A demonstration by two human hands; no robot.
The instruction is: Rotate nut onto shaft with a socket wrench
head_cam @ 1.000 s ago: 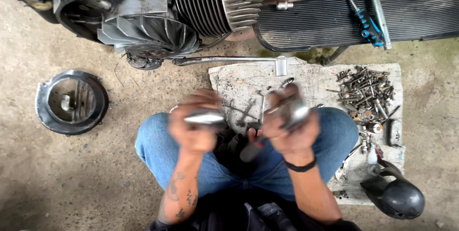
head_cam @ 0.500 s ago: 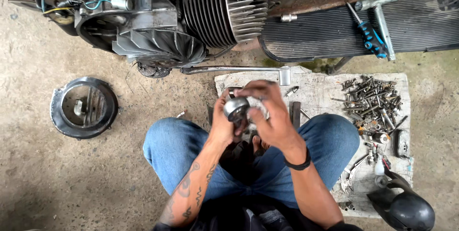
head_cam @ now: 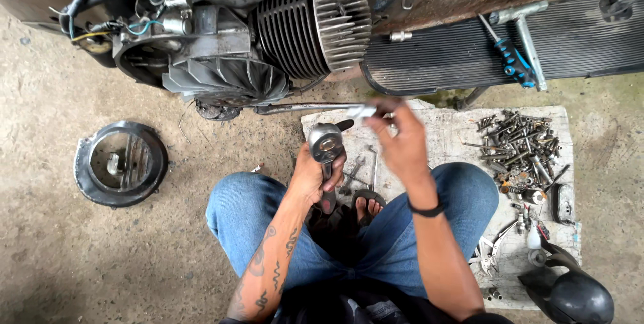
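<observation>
the round metal part (head_cam: 326,144) sits upright in the left hand (head_cam: 314,175), fingers wrapped tight around its lower end, held above the knees. the right hand (head_cam: 402,143) is lifted just beside it, blurred, with a small pale piece (head_cam: 363,112) pinched at the fingertips; the rest of the fingers look loosely spread. judging by this, the small piece is off the part and apart from it, so the work on the part looks midway, with nothing joined at this point. one metal part, one small piece. beyond the hands lies one pale board (head_cam: 456,137) on the floor, carrying one heap of bolts (head_cam: 520,146), too many to count, and one pair of pliers (head_cam: 493,249). one engine (head_cam: 268,29) stands ahead, one round black cover (head_cam: 121,163) lies to the left.
</observation>
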